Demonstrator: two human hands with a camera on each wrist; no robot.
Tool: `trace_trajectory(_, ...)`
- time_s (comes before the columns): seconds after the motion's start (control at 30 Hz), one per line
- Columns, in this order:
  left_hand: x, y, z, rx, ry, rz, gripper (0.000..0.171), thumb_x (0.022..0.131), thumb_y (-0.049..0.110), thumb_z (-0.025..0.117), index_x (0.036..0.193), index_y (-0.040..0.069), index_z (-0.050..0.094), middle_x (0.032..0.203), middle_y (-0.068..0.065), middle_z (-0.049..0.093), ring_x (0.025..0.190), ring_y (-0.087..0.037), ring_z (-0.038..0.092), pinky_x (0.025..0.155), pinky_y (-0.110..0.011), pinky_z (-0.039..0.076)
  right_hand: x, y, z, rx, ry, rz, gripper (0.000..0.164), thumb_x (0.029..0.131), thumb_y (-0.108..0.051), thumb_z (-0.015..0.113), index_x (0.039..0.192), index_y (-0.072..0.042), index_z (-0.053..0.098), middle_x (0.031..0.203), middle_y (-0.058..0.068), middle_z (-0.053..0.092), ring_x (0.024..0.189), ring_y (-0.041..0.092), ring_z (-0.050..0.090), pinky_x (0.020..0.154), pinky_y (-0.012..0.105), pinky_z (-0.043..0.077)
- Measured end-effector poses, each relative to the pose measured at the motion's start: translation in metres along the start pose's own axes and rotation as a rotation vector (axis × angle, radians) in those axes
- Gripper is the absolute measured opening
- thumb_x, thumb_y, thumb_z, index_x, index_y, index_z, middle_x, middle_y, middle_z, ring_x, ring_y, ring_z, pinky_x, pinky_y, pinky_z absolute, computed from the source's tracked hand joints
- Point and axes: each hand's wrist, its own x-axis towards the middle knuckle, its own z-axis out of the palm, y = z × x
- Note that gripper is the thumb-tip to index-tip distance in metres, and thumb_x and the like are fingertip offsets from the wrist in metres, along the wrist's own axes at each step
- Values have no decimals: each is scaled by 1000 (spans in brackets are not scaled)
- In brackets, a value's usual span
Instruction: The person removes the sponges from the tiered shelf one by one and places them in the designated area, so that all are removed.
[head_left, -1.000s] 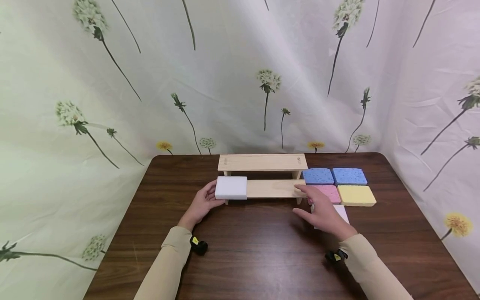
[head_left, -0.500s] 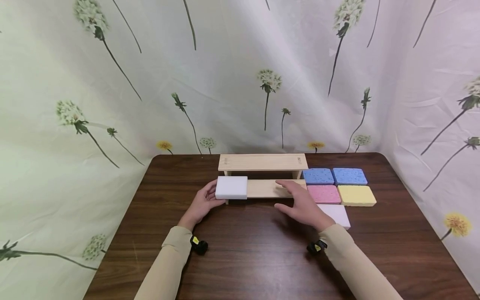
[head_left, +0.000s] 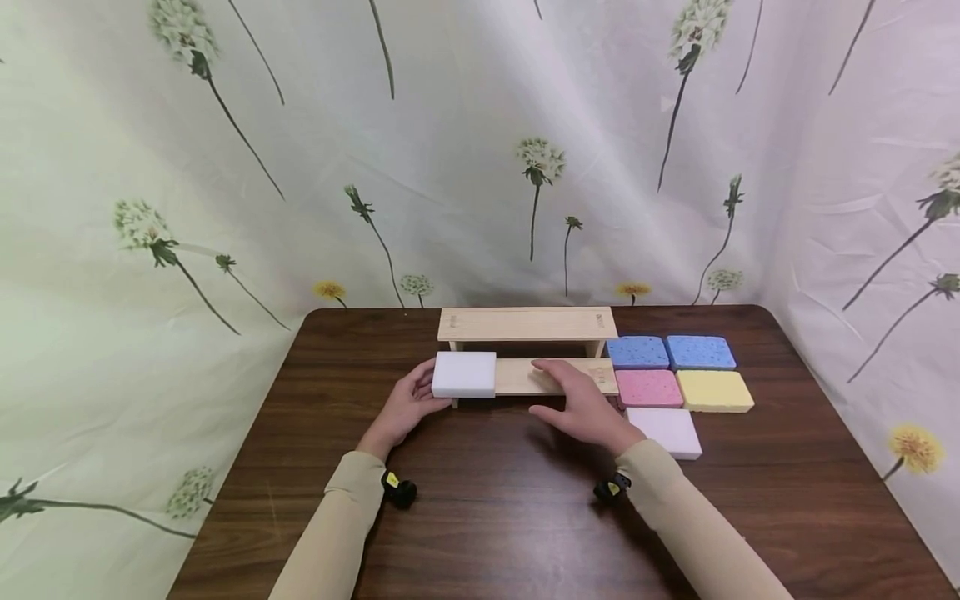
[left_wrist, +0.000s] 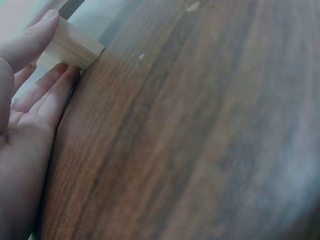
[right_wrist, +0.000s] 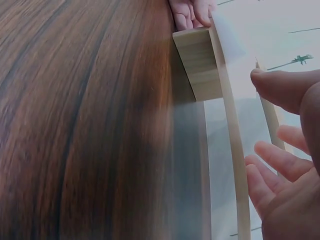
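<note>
A two-step wooden stand (head_left: 527,323) stands on the table, its lower step in front. On the left end of that step lies a white sponge (head_left: 463,375). My left hand (head_left: 405,408) rests against that end, thumb at the front. In the left wrist view its fairly straight fingers (left_wrist: 59,92) touch the wooden support (left_wrist: 77,47). Over the bare part of the lower step hovers my right hand (head_left: 585,408), thumb and fingers apart, nothing between them. The right wrist view shows its spread fingers (right_wrist: 280,162) beside the step's edge (right_wrist: 235,135).
Right of the stand lie two blue sponges (head_left: 637,352), a pink sponge (head_left: 649,388), a yellow sponge (head_left: 715,391) and a second white sponge (head_left: 666,432). A flower-print cloth (head_left: 465,167) hangs behind the dark wooden table (head_left: 480,533).
My right hand has moved left along the lower step, away from the sponges on the right, uncovering the second white sponge. The left hand and the white sponge on the step have stayed put.
</note>
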Motion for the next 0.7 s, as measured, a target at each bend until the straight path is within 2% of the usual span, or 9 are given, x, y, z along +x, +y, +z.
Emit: trace_trajectory(0.7, -2, 1, 0, -5, -4, 0, 83, 90, -9, 77, 161, 3, 37, 155, -26, 50, 140, -37, 53, 106, -25, 52, 23, -14, 17, 31, -70, 93, 82, 90, -28, 85, 156, 0, 45, 151, 19, 54, 135, 35, 54, 114, 53, 46)
